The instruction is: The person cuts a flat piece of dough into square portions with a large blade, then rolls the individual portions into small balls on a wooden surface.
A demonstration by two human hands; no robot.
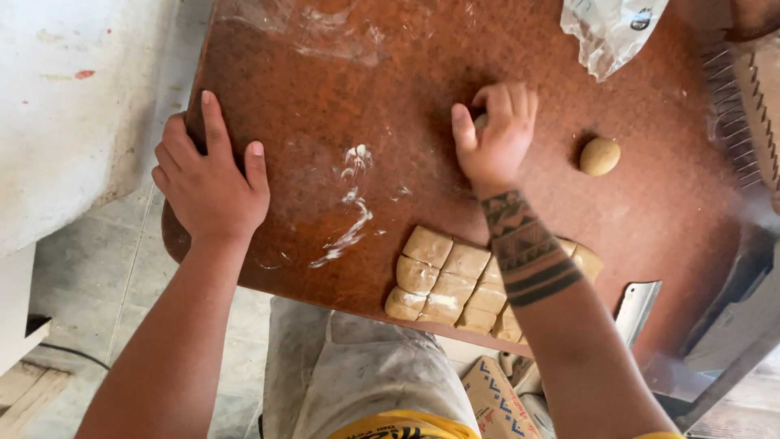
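Fingers of the right hand (494, 134) curl over a small dough lump (481, 120) on the rusty brown table (390, 97). The left hand (210, 180) lies flat and open, gripping the table's edge. A smooth round dough ball (600, 156) sits nearby. Square cut dough pieces (455, 284) lie close together near the front edge, by white flour smears (351, 213).

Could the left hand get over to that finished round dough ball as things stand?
Probably not easily. The left hand rests on the table's left edge, while the dough ball lies far right, and the right hand, cupped over another dough piece, sits between them. The right hand is much nearer.
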